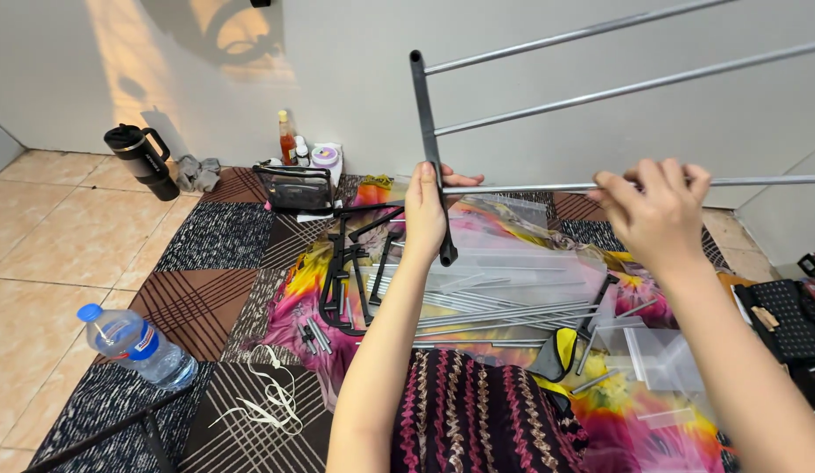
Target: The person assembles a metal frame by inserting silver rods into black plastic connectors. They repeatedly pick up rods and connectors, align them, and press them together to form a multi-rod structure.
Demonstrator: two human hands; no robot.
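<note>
Your left hand (425,215) grips the black upright bar (428,131); your right hand (657,210) pinches the metal rod (521,187), which runs crosswise between both hands.

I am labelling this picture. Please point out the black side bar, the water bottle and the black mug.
black side bar (424,105), head view, upper shaft.
water bottle (140,348), head view, clear body.
black mug (145,161), head view, body side.
</note>
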